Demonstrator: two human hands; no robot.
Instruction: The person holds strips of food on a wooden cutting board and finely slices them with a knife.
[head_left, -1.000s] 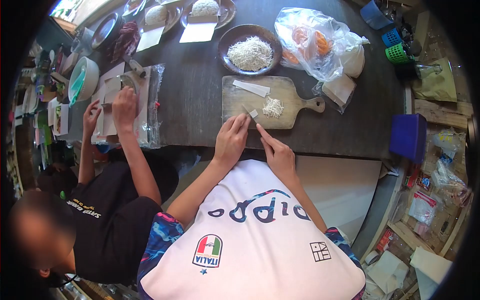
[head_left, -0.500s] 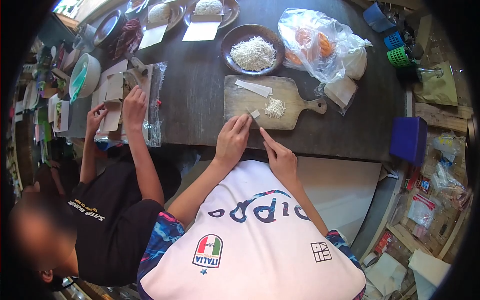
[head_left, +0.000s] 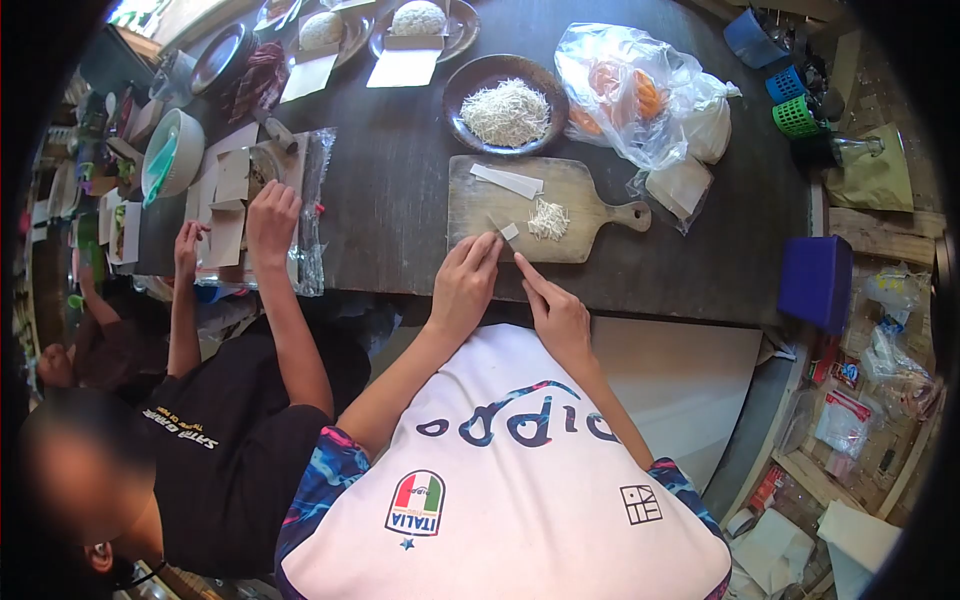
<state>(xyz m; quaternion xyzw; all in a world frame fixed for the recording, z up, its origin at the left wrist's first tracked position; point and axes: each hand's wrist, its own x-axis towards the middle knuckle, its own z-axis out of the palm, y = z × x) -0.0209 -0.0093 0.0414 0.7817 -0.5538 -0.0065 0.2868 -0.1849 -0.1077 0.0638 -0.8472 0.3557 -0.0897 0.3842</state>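
Note:
On the wooden cutting board (head_left: pixel 475 210), my left hand (head_left: pixel 468 275) has its fingers pressed together on a small white piece (head_left: pixel 511 231) near the front edge. My right hand (head_left: pixel 555 315) grips a knife (head_left: pixel 500 226), its index finger stretched along it; only a thin part of the blade shows beside the left fingertips, and the handle is hidden. A little heap of thin white shreds (head_left: pixel 548 220) lies right of the blade. Behind it rest longer flat white strips (head_left: pixel 507 181). A dark bowl (head_left: pixel 452 105) full of white shreds (head_left: pixel 505 112) stands beyond the board.
A clear plastic bag (head_left: pixel 640 90) with orange items sits at the back right, a small packet (head_left: pixel 680 190) near the board's handle. To the left, a co-worker's hands (head_left: pixel 272 225) are over cardboard boxes (head_left: pixel 228 215). Plates with white mounds (head_left: pixel 420 18) stand at the back.
My hands and the knife stay almost in place over the board. The co-worker's left hand has lifted off the cardboard, and the other hand has moved slightly.

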